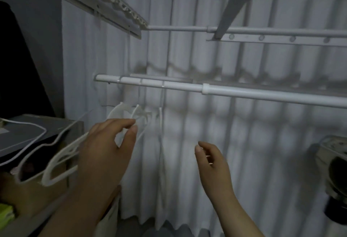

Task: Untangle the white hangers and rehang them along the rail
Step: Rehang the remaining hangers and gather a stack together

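White hangers (62, 159) at the left end of the rail (187, 86), before a pleated curtain (244, 142). Thin hooks loop over the rail; the bodies hang below it. The left hand (105, 152), under the rail's left end, pinches one hanger body between thumb and forefinger. Other hanger arms splay down and left of the rail, partly behind that hand. One hangs edge-on, straight below the rail, untouched. The right hand (212, 163), below the rail's middle and apart from the hangers, has loosely curled fingers and holds nothing.
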Motion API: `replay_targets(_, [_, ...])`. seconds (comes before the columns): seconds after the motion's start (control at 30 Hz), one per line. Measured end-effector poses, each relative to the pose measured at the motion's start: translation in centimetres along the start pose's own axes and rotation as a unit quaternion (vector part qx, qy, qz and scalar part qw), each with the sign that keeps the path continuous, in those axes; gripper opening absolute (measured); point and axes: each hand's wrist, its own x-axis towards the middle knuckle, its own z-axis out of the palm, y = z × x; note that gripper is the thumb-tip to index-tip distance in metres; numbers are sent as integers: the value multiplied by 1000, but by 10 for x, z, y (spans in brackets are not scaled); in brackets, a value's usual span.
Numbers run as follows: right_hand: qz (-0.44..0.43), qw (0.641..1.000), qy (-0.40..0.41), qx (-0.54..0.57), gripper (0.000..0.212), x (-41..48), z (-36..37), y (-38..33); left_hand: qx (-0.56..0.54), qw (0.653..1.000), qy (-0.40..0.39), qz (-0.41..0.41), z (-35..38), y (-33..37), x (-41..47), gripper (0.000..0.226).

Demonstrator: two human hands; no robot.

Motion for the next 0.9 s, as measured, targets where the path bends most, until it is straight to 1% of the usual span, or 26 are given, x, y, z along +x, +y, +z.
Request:
replay_targets(0.07, [-21,999,25,-22,12,-2,-41,4,-42,999,-33,-6,25,29,-9,42])
replay_targets(0.13, [-45,996,57,-46,14,-3,-92,9,-93,993,-72,-16,54,61,-23,10])
replay_targets(0.17, [-55,994,75,-64,15,-3,-120,12,-116,989,-88,-15,70,78,-32,12])
replay_targets(0.23, [-67,985,118,-106,18,-5,-181,19,-165,977,-138,-8,102,114,-51,28])
replay_targets(0.3, [-74,973,170,-135,15,-8,-243,28,-200,960,-194,-5,137,154,-67,31])
replay_targets(0.33, [-79,967,195,-147,10,-11,-273,32,-223,951,-213,-10,156,174,-76,30])
replay_targets(0.37, [-89,958,220,-162,12,-15,-303,35,-245,941,-234,-21,174,192,-86,30])
replay_targets(0.4, [-97,949,242,-180,19,-19,-330,37,-263,930,-253,-30,192,211,-97,31])
replay_targets(0.47, [-93,932,278,-211,24,-26,-383,39,-295,908,-293,-48,225,244,-120,32])
replay_targets(0.57, [-64,914,315,-247,21,-29,-447,45,-352,857,-363,-95,265,286,-149,34])
replay_targets(0.63, [-19,919,306,-247,22,-22,-475,50,-370,832,-399,-108,286,309,-163,31])
replay_targets(0.7, [36,931,275,-235,26,-14,-491,54,-384,813,-422,-117,301,330,-173,22])
replay_targets(0.77, [83,942,242,-217,30,-4,-502,55,-405,794,-436,-124,314,347,-181,20])
replay_targets(0.9, [148,964,145,-168,30,15,-512,55,-434,770,-445,-144,328,374,-190,17])
